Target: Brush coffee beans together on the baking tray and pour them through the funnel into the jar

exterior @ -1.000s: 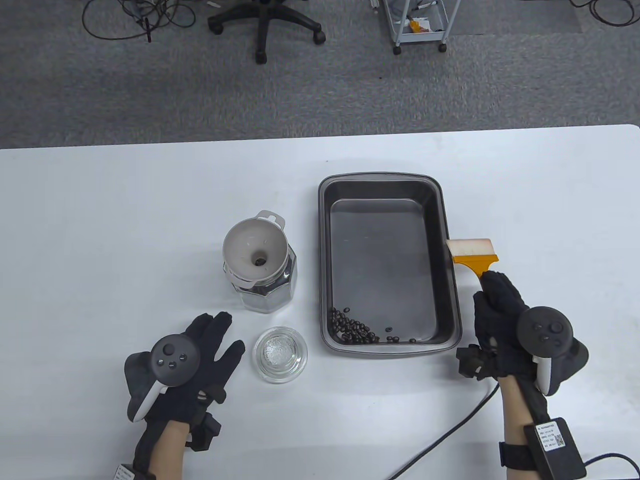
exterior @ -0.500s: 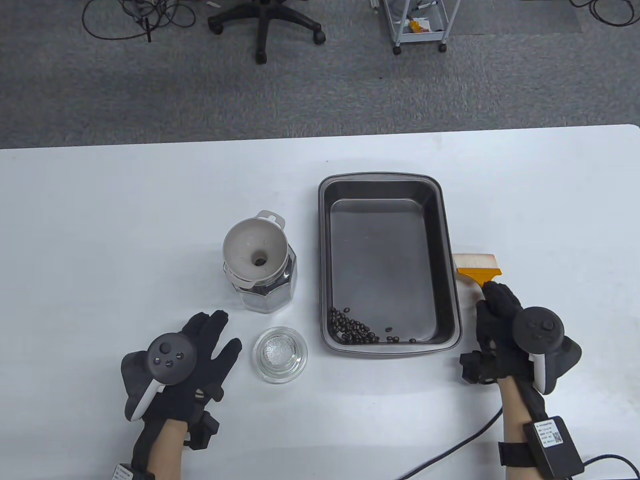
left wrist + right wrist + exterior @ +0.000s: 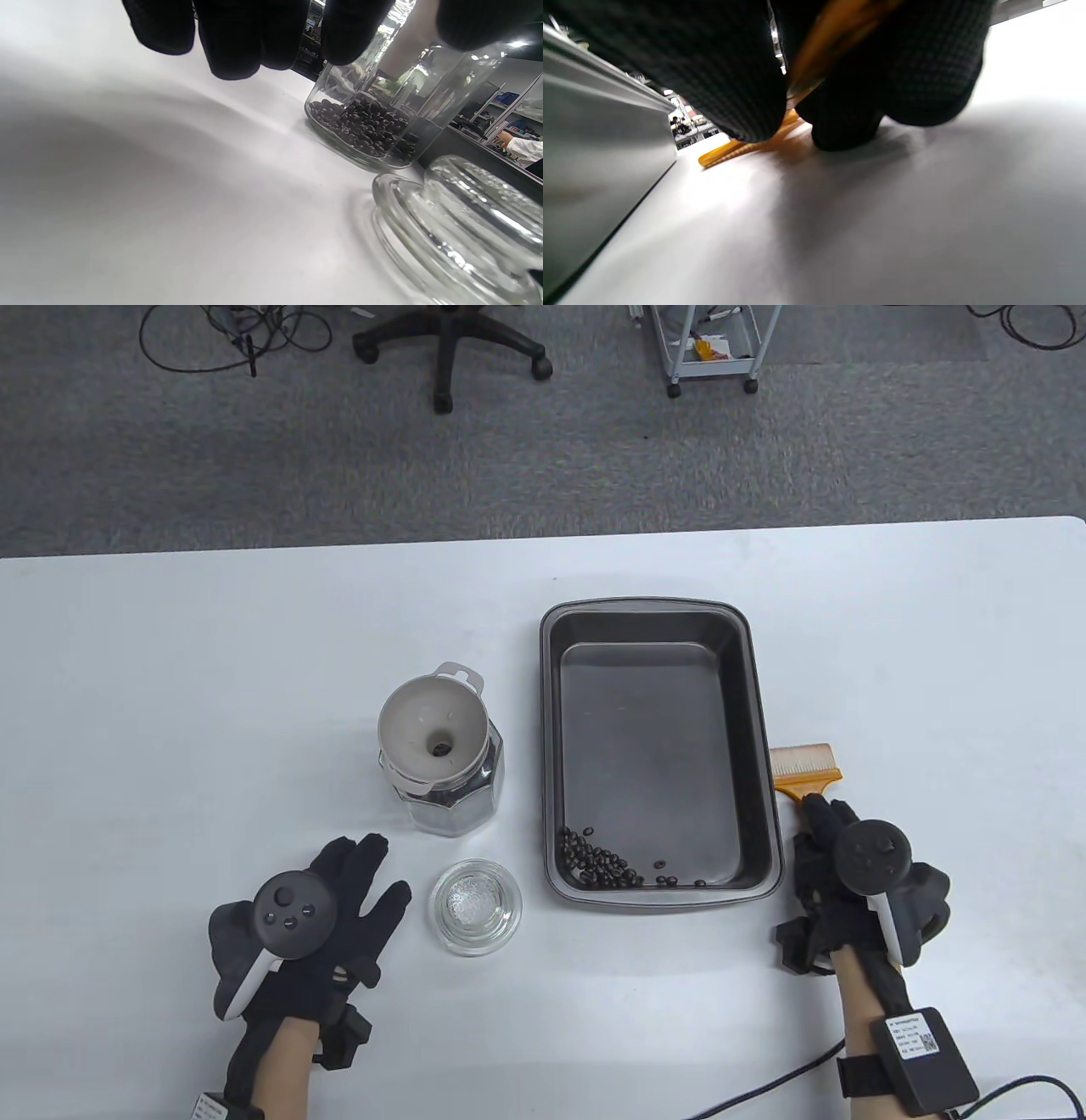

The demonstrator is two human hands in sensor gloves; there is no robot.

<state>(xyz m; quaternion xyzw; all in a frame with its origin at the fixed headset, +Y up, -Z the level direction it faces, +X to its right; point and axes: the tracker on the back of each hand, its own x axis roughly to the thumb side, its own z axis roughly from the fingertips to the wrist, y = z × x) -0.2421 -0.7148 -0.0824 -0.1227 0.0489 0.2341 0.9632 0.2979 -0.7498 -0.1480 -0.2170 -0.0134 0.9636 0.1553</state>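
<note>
beans (image 3: 598, 867) heaped in tray (image 3: 760, 780) corner | jar (image 3: 452, 797) part-filled under funnel (image 3: 433, 729) | pour left | right hand (image 3: 848, 882) grips brush (image 3: 806, 771) at table | left hand (image 3: 314, 925) relaxed, empty

An office chair (image 3: 450, 347) and wheeled cart (image 3: 711, 343) stand beyond the table (image 3: 170, 687).

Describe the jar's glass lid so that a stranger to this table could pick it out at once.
Start at the dark baking tray on the white table. Left of its near corner stands the jar with a white funnel on top. The lid lies just nearer: a clear ribbed glass disc, alone, flat.
</note>
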